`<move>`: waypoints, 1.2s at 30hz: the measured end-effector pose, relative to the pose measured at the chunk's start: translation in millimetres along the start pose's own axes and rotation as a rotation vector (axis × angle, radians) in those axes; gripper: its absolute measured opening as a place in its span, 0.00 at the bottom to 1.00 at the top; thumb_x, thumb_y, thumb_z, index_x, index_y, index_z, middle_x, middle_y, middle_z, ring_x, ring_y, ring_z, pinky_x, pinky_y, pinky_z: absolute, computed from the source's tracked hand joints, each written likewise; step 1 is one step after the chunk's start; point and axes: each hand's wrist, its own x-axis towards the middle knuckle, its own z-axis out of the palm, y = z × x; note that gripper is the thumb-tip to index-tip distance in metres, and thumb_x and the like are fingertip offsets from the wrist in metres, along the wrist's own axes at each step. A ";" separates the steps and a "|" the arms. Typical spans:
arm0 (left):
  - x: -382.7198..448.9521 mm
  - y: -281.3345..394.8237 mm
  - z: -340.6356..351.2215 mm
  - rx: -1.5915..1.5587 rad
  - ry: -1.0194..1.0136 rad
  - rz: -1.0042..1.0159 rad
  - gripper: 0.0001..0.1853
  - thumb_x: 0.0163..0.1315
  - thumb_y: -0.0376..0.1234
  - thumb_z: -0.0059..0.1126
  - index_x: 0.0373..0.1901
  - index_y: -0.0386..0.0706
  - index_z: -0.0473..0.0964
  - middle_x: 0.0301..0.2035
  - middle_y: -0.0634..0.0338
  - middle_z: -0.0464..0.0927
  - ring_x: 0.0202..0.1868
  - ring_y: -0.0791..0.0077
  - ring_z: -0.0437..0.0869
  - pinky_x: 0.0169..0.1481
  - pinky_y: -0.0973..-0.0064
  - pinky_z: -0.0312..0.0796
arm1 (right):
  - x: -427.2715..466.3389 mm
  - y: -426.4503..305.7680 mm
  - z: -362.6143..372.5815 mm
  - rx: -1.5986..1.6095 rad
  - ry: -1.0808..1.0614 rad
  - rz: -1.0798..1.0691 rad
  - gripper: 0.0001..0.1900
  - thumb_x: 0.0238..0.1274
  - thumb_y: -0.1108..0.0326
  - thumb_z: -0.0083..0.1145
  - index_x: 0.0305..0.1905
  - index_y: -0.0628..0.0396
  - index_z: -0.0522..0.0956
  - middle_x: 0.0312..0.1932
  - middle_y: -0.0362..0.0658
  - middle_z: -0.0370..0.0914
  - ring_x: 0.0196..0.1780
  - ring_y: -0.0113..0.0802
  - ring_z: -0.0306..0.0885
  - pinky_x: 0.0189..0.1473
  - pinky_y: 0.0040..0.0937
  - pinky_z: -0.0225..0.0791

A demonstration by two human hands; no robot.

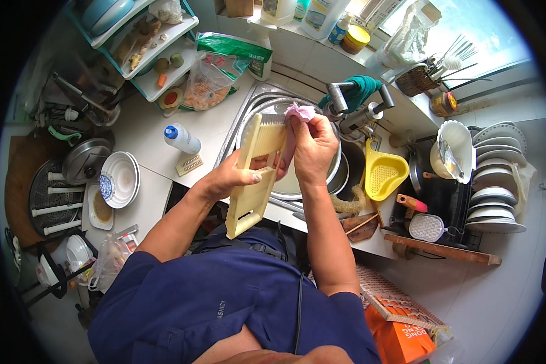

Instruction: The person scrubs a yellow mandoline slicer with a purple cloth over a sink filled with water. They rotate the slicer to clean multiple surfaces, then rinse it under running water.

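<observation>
Over the sink's edge, my left hand [236,175] grips the side of a pale yellow plastic grater or slicer board [250,191], its thumb on the front face and fingers behind. My right hand [315,145] pinches a pink cloth [300,112] against the board's upper right corner; part of the cloth hangs behind the frame. Below the board, a large round metal basin [285,187] sits in the sink, holding cloudy liquid. On the counter to the left lies a small pale blade insert [189,164] beside a white bottle with a blue cap [182,139].
A faucet [359,116] with a green cloth stands behind the sink. At right are a yellow strainer basket [386,175] and a rack with plates [496,177]. White bowls [120,179] and a metal lid [87,161] sit left; a tiered shelf [164,59] stands at back left.
</observation>
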 end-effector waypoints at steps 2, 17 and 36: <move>1.5 7.9 -1.1 -0.015 0.011 0.045 0.49 0.52 0.52 0.75 0.73 0.36 0.69 0.58 0.52 0.83 0.61 0.64 0.84 0.69 0.64 0.74 | -15.7 -4.3 -3.1 0.053 -0.084 0.168 0.05 0.79 0.70 0.66 0.47 0.60 0.83 0.31 0.37 0.83 0.30 0.20 0.79 0.30 0.24 0.74; -5.9 -4.6 -12.0 -0.044 -0.029 -0.051 0.51 0.52 0.52 0.77 0.74 0.35 0.68 0.56 0.53 0.82 0.61 0.63 0.86 0.68 0.62 0.76 | -28.0 14.4 -9.3 -0.163 0.045 0.050 0.07 0.76 0.68 0.71 0.44 0.57 0.82 0.37 0.34 0.84 0.40 0.18 0.77 0.43 0.21 0.73; 10.2 0.6 -8.4 0.151 0.058 0.018 0.51 0.56 0.53 0.76 0.75 0.34 0.66 0.57 0.52 0.81 0.60 0.65 0.85 0.69 0.63 0.74 | -30.6 8.0 -29.3 0.510 0.075 0.523 0.09 0.84 0.68 0.53 0.54 0.60 0.81 0.41 0.39 0.86 0.38 0.26 0.85 0.40 0.26 0.81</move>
